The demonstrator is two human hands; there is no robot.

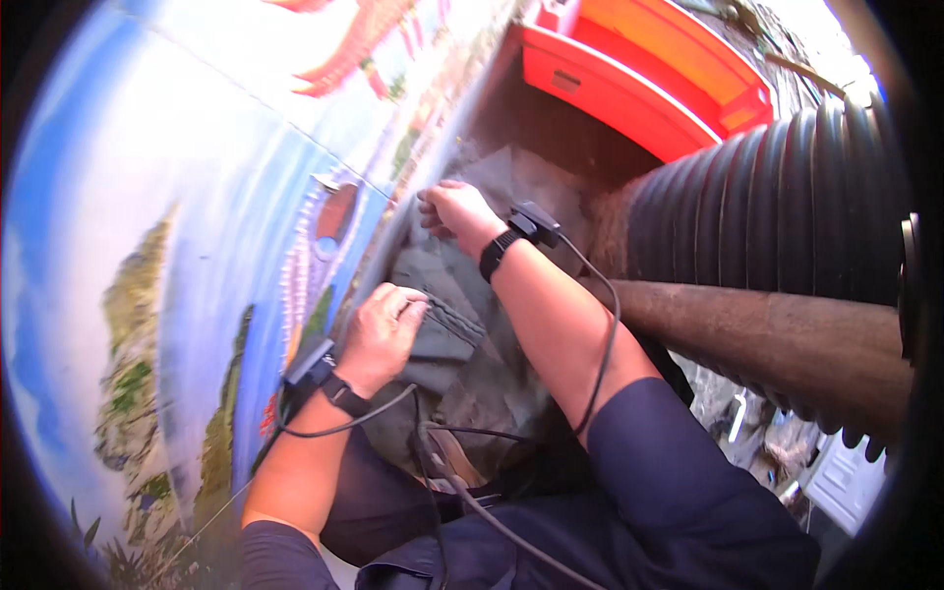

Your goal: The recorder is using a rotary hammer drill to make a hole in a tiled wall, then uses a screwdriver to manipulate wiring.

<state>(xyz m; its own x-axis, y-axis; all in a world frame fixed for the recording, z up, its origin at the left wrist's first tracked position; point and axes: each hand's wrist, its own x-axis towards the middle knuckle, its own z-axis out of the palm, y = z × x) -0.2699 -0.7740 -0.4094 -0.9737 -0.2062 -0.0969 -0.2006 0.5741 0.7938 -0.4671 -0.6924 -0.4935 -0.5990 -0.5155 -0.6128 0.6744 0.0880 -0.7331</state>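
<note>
Fingers: left hand [385,332] curled onto the grey cloth [462,334]; right hand [454,210] pinched shut on its top edge.
Cloth: under both palms, against the painted wall [177,226].
Grip: probably best kept even, avoiding the cables [590,324].

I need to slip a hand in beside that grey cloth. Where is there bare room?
Little. The grey cloth fills the gap between the painted wall and the rusty pipe, under both hands. Bare dark ground shows only beyond the right hand, before the orange crates.
</note>
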